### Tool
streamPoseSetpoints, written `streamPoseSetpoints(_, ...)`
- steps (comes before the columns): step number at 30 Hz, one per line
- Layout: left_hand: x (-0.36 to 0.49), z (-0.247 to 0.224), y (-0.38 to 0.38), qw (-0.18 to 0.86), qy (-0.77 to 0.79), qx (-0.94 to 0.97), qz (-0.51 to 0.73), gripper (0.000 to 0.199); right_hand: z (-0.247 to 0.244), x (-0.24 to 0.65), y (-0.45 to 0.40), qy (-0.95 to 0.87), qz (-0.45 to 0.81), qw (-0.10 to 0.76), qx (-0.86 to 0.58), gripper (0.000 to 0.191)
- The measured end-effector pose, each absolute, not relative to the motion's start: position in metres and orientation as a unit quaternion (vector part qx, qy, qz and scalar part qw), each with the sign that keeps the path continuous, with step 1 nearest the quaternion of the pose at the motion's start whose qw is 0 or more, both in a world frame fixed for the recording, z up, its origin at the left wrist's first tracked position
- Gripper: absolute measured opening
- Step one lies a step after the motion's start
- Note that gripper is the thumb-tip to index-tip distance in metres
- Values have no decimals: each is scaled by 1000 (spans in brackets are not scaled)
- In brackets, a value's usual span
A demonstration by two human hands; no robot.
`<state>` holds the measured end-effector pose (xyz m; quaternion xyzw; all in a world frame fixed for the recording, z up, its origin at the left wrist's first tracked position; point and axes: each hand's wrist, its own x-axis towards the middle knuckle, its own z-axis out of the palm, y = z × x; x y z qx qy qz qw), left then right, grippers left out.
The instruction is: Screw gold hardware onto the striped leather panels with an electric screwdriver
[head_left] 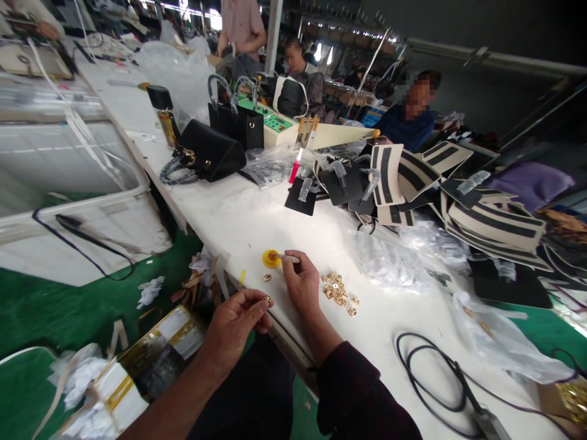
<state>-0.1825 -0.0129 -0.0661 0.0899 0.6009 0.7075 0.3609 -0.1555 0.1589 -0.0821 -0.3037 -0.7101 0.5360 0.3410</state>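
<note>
Between the thumb and fingers of my left hand is a small gold metal fitting, held at the table's near edge. My right hand is closed round a thin brush-like tool, whose tip reaches into a small yellow dish. What the dish contains is too small to make out. One loose gold fitting lies just in front of the dish. Right of my right hand sits a pile of gold fittings, with a couple lying apart from it.
Black handbags and a red-and-white bottle stand farther back. Striped bag panels are heaped at the right. A black cable coils at the near right. A white bin stands left. Other people work beyond the table.
</note>
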Motion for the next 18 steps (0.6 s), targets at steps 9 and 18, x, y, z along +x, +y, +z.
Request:
streamPoseSetpoints(9,-187,-63,-12,351,581,73,731,47,-34,-116,148,-621,662,339,-246,24)
streamPoseSetpoints(18,-179,-62,-19,351,579,127,725,33,-10,-79,123,-687,615,313,-229,18)
